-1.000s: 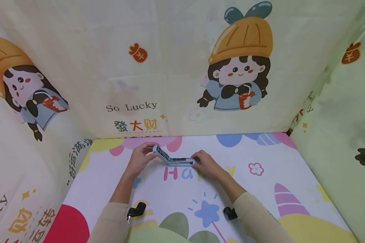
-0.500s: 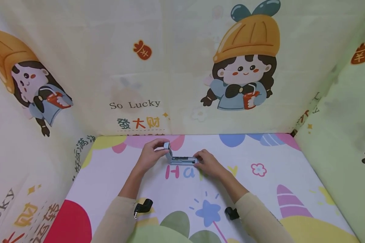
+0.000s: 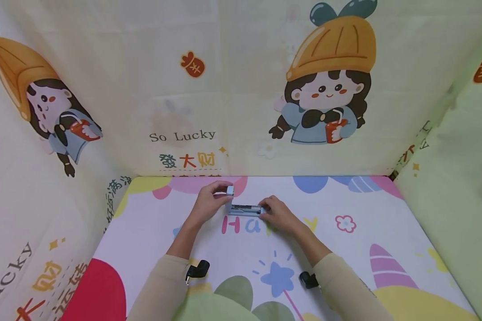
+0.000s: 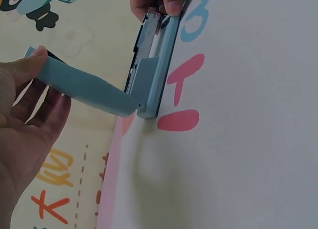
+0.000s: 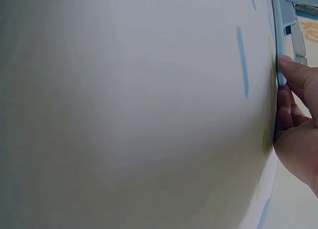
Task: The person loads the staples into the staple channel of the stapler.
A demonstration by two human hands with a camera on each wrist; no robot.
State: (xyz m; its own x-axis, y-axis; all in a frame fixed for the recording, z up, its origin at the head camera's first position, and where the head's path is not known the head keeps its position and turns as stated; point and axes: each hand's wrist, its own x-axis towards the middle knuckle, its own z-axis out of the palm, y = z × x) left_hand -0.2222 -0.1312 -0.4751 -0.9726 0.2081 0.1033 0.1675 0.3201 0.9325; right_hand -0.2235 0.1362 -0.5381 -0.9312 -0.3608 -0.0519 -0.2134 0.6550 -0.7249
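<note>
A light blue stapler lies on the table with its top cover swung up to roughly a right angle from the base, so the metal staple channel is exposed. My left hand pinches the free end of the raised cover between thumb and fingers. At the other end, my right hand grips the tip of the base; in the right wrist view its thumb presses the side of the blue base. Whether any staples lie in the channel is too small to tell.
The table bears a printed cloth with coloured letters and shapes. Pale printed curtains rise behind it and on both sides. A black wrist camera sits at the left cuff, another black camera at the right.
My left hand has lifted the stapler's cover from a wide slant to nearly upright, moving right with it. The right hand keeps its hold on the base. The head view has shifted slightly.
</note>
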